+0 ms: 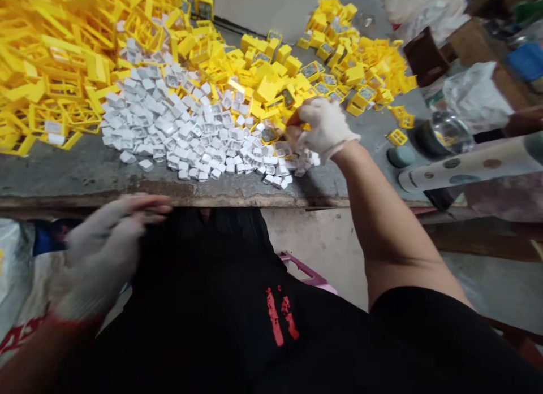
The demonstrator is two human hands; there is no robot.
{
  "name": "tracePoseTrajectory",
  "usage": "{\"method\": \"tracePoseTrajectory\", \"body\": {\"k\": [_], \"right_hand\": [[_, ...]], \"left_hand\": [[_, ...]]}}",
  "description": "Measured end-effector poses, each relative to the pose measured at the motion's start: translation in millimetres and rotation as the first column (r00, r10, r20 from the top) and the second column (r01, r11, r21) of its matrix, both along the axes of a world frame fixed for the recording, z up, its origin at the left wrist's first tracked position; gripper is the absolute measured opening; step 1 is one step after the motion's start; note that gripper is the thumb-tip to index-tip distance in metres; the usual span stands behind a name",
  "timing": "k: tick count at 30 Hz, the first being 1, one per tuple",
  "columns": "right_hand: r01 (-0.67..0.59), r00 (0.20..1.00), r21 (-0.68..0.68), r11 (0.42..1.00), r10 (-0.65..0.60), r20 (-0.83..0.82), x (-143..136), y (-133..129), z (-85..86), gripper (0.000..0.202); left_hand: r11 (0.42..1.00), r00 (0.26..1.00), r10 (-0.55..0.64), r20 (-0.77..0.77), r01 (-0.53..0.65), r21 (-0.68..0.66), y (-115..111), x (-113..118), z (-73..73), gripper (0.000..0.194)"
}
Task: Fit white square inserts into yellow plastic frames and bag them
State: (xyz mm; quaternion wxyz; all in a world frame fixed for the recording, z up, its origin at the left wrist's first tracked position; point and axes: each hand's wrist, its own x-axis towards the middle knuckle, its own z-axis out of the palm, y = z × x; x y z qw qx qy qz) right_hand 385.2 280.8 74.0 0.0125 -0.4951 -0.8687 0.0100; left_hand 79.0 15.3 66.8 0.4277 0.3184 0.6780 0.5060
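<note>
My right hand (323, 125), in a white glove with bare fingertips, reaches down where the white pieces meet the yellow ones. Its fingers are bent together, and what they grip, if anything, is hidden. The small white plastic caps (169, 117) lie heaped along the front of the table. Yellow plastic frames and housings (267, 80), some with grey inserts, spread behind them. My left hand (108, 250), gloved too, hangs just in front of the table edge at the left. It is blurred; the fingers look closed together, and I cannot make out anything in them.
A large heap of yellow frames (55, 55) covers the back left of the grey table (63, 170). To the right are a yellow pile (373, 60), a metal bowl (449, 131), a round lid (401, 156) and a white patterned cylinder (466, 165). A pink stool (307, 272) stands below.
</note>
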Motion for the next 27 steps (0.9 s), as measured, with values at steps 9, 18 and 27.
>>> {"method": "tracePoseTrajectory", "body": {"k": [9,18,27], "right_hand": [[-0.618,0.702,0.311,0.723,0.685,-0.197,-51.5,-144.9,-50.3,0.031],[-0.525,0.828,0.114,0.844,0.537,-0.163,-66.3,-71.8,-79.7,0.038],[-0.602,0.727,0.333,0.725,0.671,-0.148,-75.8,-68.2,-74.2,0.028]], "left_hand": [[0.981,0.613,-0.189,0.767,0.158,0.115,30.7,47.5,-64.9,0.054],[0.999,0.693,-0.022,0.721,0.033,-0.001,10.8,26.6,-53.5,0.067],[0.997,0.598,-0.065,0.799,0.071,0.028,8.5,24.0,-62.6,0.067]]}}
